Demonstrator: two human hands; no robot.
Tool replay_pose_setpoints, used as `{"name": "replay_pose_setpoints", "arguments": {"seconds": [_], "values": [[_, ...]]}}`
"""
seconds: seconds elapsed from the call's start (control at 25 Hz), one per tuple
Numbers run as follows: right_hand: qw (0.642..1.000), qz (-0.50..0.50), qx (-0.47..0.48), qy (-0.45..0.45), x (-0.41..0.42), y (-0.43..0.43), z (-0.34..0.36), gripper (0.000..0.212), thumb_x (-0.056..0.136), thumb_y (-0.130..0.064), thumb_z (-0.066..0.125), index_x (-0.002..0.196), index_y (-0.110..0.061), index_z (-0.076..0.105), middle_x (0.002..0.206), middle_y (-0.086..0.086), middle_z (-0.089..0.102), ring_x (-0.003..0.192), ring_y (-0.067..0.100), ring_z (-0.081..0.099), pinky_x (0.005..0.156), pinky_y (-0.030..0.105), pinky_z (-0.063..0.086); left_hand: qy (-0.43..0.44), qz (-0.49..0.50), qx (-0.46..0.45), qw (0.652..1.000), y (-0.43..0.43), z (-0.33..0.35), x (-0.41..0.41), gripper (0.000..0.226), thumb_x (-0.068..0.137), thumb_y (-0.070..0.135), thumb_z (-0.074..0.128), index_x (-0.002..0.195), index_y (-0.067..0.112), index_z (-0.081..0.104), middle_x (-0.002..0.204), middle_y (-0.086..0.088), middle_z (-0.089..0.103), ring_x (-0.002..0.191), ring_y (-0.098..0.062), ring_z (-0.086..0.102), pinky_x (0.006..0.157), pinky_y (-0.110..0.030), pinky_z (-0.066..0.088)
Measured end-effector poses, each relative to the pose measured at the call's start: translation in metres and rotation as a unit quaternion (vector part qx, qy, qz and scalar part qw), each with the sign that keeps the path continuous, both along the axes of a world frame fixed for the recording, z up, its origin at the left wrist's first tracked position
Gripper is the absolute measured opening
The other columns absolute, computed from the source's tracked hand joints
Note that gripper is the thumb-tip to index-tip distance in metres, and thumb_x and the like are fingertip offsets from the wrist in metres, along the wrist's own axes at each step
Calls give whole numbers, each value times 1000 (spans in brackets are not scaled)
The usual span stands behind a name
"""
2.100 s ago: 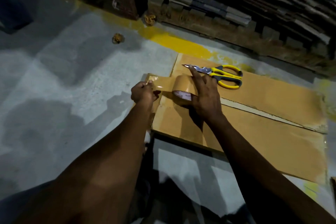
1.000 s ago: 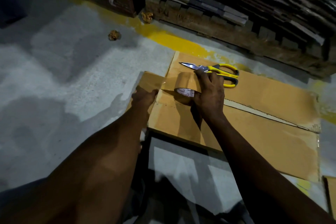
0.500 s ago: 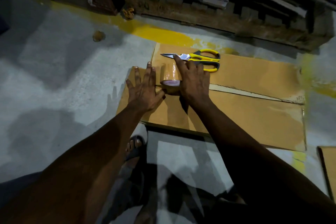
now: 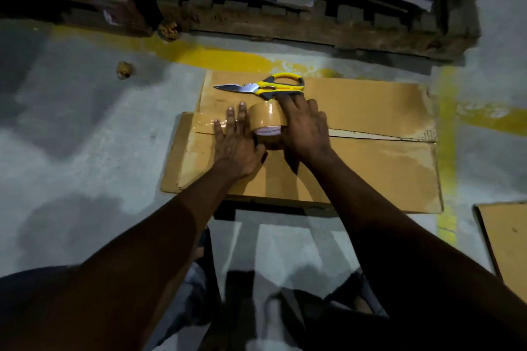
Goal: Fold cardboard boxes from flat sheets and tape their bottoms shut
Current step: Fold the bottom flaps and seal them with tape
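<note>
On the grey concrete floor [image 4: 85,137] a flattened cardboard box [image 4: 370,174] lies with its flap seam facing up. Left hand [image 4: 236,145] lies flat, fingers straight, pressing the tape strip [image 4: 205,122] at the seam's left end. Right hand [image 4: 306,131], just beside it, curls over the brown tape roll [image 4: 266,120] standing on the seam. Yellow-handled scissors [image 4: 256,88] lie on the far flap. Bare floor spreads to the left; a pallet stack [image 4: 313,28] lines the far side, and another cardboard sheet [image 4: 504,236] sits at the right edge.

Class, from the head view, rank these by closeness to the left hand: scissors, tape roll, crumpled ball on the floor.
1. tape roll, right beside the left hand.
2. scissors, just beyond, on the cardboard.
3. crumpled ball, far left on the floor.
</note>
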State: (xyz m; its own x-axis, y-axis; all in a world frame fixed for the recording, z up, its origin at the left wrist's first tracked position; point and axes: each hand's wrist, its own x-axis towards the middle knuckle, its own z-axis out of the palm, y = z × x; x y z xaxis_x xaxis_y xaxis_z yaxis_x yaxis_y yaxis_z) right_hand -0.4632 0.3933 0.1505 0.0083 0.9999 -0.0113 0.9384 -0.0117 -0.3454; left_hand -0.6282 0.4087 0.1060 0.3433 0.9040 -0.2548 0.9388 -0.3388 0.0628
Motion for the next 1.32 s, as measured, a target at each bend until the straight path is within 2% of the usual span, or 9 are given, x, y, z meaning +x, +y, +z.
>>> {"name": "replay_pose_setpoints", "arguments": {"seconds": [0.12, 0.28, 0.48, 0.6, 0.76, 1.0, 1.16, 1.24, 1.32], "values": [[1000, 4, -3, -7, -8, 3, -2, 88, 73, -49, 77, 147, -33, 31, 136, 8, 43, 124, 34, 41, 91, 48, 44, 11, -12, 1, 1000, -2, -3, 4, 70, 96, 51, 31, 152, 34, -8, 158, -12, -25, 145, -37, -18, 116, -60, -3], [1000, 11, -14, 23, -12, 4, 7, 83, 77, -60, 65, 148, -34, 31, 134, 11, 43, 123, 36, 40, 92, 48, 39, 27, -20, -6, 999, 0, -6, 1, 73, 95, 55, 30, 152, 33, -11, 158, -14, -22, 144, -37, -21, 116, -60, -3], [994, -43, 78, -62, 53, -26, -1, 79, 76, -71, 57, 141, -28, 41, 125, 11, 52, 108, 35, 46, 86, 45, 35, 10, 1, -7, 1000, 0, -12, -3, 88, 94, 57, 33, 152, 11, -15, 158, -9, -24, 146, -32, -19, 118, -55, -3], [991, -54, 104, -57, 99, -51, -12, 72, 79, -58, 61, 138, -20, 46, 128, 12, 54, 110, 36, 47, 88, 45, 36, 26, 11, 1, 1000, -4, -9, 6, 89, 94, 55, 34, 151, 7, -14, 158, -12, -24, 146, -36, -17, 117, -56, -2], [992, -80, 78, 64, 89, -44, -16, 64, 84, -28, 64, 144, -22, 42, 131, 9, 52, 112, 32, 45, 89, 49, 43, 26, -35, 10, 999, -18, -9, 49, 85, 94, 52, 33, 152, 8, -11, 158, -13, -22, 145, -39, -16, 116, -59, -1], [997, -57, 43, 38, 80, -37, -16, 78, 82, -37, 69, 150, -31, 31, 127, 8, 50, 109, 31, 45, 86, 45, 42, -11, -15, -2, 1000, -32, -11, 90, 77, 93, 52, 33, 152, 29, -9, 159, -11, -21, 146, -37, -17, 115, -58, -7], [998, -51, 23, 9, 70, -33, -12, 75, 83, -35, 68, 149, -29, 32, 129, 8, 48, 111, 32, 46, 86, 45, 40, -3, -19, -15, 1000, -29, -11, 87, 76, 94, 53, 31, 153, 25, -9, 160, -12, -18, 145, -37, -20, 116, -59, -3], [997, -68, 35, -2, 93, -40, -9, 77, 78, -50, 68, 145, -29, 37, 130, 6, 49, 113, 31, 45, 87, 43, 36, 6, -18, -19, 1000, -29, -11, 87, 83, 94, 57, 31, 153, 15, -10, 159, -11, -22, 145, -37, -19, 116, -58, -3], [986, -144, 79, -3, 133, -57, -10, 75, 73, -62, 62, 137, -28, 44, 128, 5, 51, 112, 31, 45, 87, 41, 31, 16, -15, -16, 1000, -28, -11, 88, 89, 93, 59, 32, 152, 8, -10, 159, -12, -21, 146, -37, -17, 116, -57, -1]]}}
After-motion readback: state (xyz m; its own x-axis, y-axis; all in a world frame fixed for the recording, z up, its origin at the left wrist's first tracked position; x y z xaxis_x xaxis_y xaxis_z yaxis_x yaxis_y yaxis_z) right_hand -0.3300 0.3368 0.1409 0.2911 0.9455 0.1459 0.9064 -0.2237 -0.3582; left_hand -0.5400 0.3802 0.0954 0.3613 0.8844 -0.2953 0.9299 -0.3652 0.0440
